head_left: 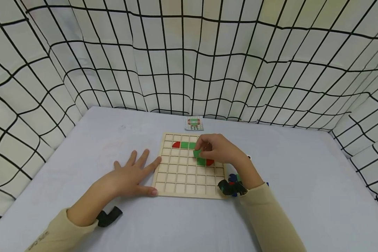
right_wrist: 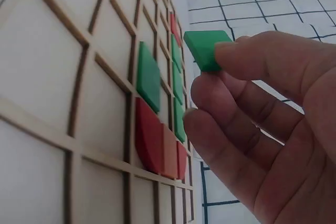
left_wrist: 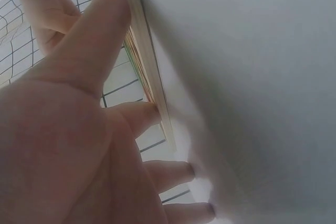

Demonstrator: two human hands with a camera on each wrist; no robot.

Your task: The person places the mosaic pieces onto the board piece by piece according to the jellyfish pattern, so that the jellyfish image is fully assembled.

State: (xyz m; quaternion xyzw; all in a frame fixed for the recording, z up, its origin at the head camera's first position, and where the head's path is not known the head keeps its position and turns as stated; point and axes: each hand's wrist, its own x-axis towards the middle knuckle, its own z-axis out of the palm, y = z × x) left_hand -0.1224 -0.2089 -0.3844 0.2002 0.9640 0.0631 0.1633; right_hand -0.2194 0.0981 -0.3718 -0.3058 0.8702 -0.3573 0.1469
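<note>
My right hand (head_left: 220,148) pinches a green square tile (right_wrist: 203,48) between thumb and fingers, held over a wooden grid board (head_left: 176,183). Set in the board's cells are a rounded red tile (head_left: 176,144) and green squares (head_left: 184,145) along one row. Nearer to me are a green square (head_left: 201,161) and another red tile (head_left: 209,162), partly under the hand. The right wrist view also shows an orange tile (right_wrist: 169,153) beside the red. Fingers spread, my left hand (head_left: 129,178) touches the board's left edge with thumb and forefinger.
A small card (head_left: 194,123) with a coloured pattern lies behind the board. Loose blue, red and green pieces (head_left: 233,178) lie at its right side, partly hidden by the right wrist. Black netting (head_left: 182,49) over white cloth surrounds the white table (head_left: 302,182).
</note>
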